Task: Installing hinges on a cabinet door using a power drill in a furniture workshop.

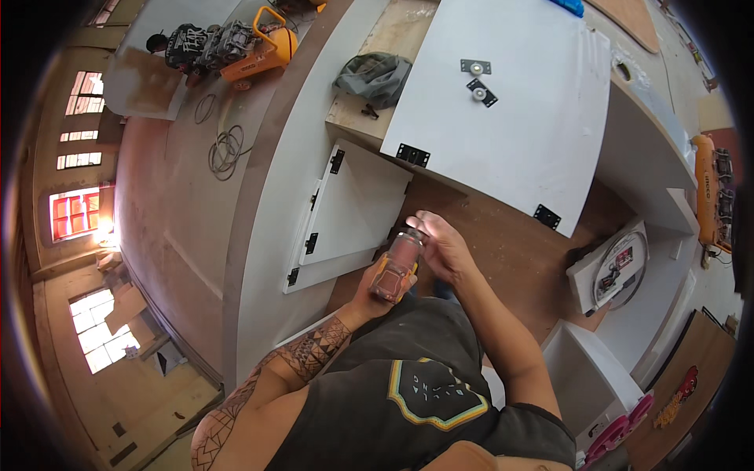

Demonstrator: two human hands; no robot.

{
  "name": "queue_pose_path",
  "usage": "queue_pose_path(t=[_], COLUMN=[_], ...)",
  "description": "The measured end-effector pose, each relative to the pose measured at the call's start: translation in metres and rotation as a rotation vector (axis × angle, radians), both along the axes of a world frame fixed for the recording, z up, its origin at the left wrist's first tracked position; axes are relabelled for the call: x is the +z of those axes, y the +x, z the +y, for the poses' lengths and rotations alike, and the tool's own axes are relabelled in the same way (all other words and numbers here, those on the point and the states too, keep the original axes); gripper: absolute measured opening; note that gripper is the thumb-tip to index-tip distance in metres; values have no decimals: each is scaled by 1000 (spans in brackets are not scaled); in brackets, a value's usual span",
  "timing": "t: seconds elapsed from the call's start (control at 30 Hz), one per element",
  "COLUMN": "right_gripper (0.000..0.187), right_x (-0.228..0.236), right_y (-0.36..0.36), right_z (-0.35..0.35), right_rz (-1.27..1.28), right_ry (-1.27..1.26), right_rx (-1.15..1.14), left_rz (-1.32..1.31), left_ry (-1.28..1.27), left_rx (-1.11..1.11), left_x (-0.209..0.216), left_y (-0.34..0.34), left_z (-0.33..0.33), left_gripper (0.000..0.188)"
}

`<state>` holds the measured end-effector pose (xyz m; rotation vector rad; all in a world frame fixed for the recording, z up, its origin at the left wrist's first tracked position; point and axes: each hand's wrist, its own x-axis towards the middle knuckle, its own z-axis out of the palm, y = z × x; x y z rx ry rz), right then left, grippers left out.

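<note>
My left hand (pixel 367 292) is wrapped around a cordless drill (pixel 400 263) with a dark body and yellow parts, held in front of my torso with its nose pointing away from me. At the drill's nose is my right hand (pixel 441 242), its fingertips pinched together. Whatever lies between those fingertips is too small and hidden to make out. Beyond the hands lies a large white panel (pixel 510 133) with black mounting plates (pixel 413 155) near its edge. Two small black plates with round wheels (pixel 477 69) rest on top of it.
Smaller white panels (pixel 353 204) with black fittings lean to the left of the drill. A grey plastic bag (pixel 375 80) sits beside the big panel. White cabinet boxes (pixel 587 369) stand on the right. An orange air compressor (pixel 271 49) and coiled hose (pixel 226 153) are far left.
</note>
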<state>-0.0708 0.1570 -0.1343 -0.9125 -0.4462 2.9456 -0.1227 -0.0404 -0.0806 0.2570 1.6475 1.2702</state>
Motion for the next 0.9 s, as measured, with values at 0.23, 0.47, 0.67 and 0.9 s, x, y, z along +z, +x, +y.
queue_pose_path(t=[0.23, 0.47, 0.67, 0.9], right_gripper=[59, 84, 59, 42], right_x=[-68, -84, -119, -183], right_y=[-28, -64, -100, -107], right_z=[-59, -87, -80, -86], right_rz=[141, 225, 12, -184], right_ry=[457, 760, 807, 590], right_rx=[238, 251, 257, 139], left_rz=[490, 490, 507, 663], left_ry=[-68, -50, -111, -216], left_rx=[-10, 2, -62, -205], left_x=[-86, -107, -120, -117], left_y=[-43, -105, -123, -182], left_z=[-46, -29, -12, -22], left_gripper=[66, 72, 60, 59])
